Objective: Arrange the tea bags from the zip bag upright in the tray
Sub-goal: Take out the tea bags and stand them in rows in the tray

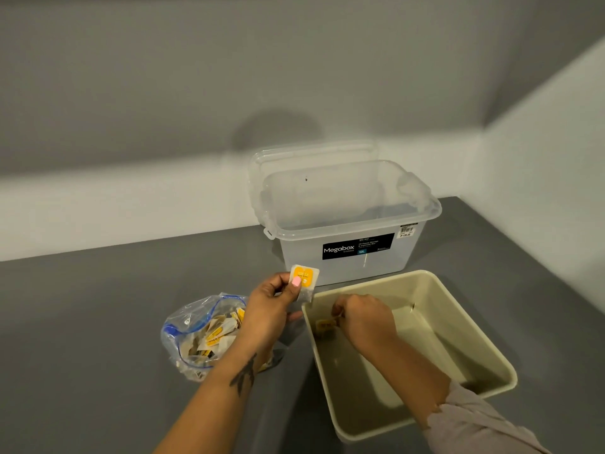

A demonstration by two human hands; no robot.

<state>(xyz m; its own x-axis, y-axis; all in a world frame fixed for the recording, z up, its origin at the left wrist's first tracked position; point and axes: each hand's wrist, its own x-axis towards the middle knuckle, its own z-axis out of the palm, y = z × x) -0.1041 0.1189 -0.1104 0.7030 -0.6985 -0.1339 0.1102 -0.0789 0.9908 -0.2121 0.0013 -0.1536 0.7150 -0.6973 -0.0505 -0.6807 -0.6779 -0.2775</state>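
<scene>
Down in the left near corner of the beige tray (458, 326), the right hand (363, 319) has its fingers curled round a tea bag (324, 325) and holds it close against the tray's left wall, so the step in hand looks like the setting of a first bag on its edge. Just outside that wall, the left hand (271, 306) pinches a second tea bag (305, 279), yellow-labelled, between thumb and fingers, raised above the rim. Behind the left forearm the zip bag (199, 332) lies open on the bench (98, 322), with many more bags heaped inside, so the task seems barely begun. Next, I judge, the placed bag must be propped against the wall so it stays upright when let go, and the raised one brought down beside it. A grey, smooth bench carries everything; a clear storage box (347, 231) stands open just behind the tray, its lid (314, 152) leaning on the pale wall (131, 93) in a room corner
</scene>
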